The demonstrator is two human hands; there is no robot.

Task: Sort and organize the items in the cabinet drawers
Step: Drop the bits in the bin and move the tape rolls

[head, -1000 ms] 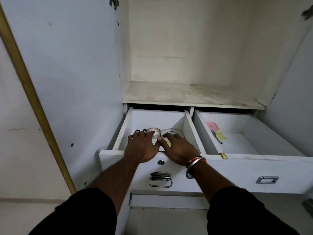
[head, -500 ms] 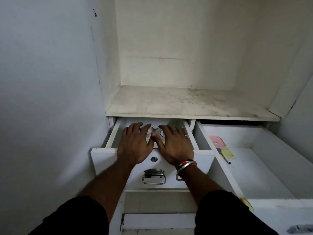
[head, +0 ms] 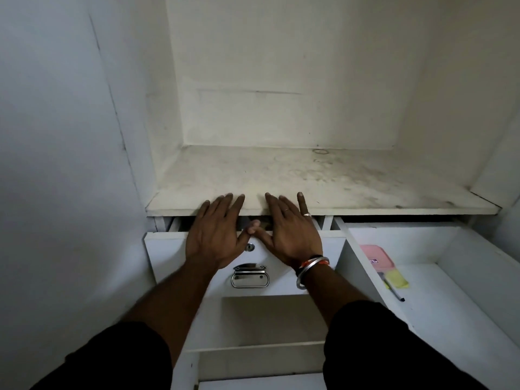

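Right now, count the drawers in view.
2. The left drawer, nearly shut, lies under the left hand and right hand; the right drawer stands pulled out beside it. More may be hidden below.

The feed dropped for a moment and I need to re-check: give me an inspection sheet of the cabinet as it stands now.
Surface: shelf above the drawers, dusty and stained, with a faint ring mark.
Job's things: left drawer almost shut, contents mostly hidden; right drawer pulled out, holding a pink flat item, a yellow note pad and a pen along its left side.
Clutter: nothing seen.
Grippers: left hand and right hand flat with straight fingers on the left drawer's front, fingertips over the shelf edge.
Cables: nothing seen.
Surroundings: white cabinet wall; metal handle below the hands.
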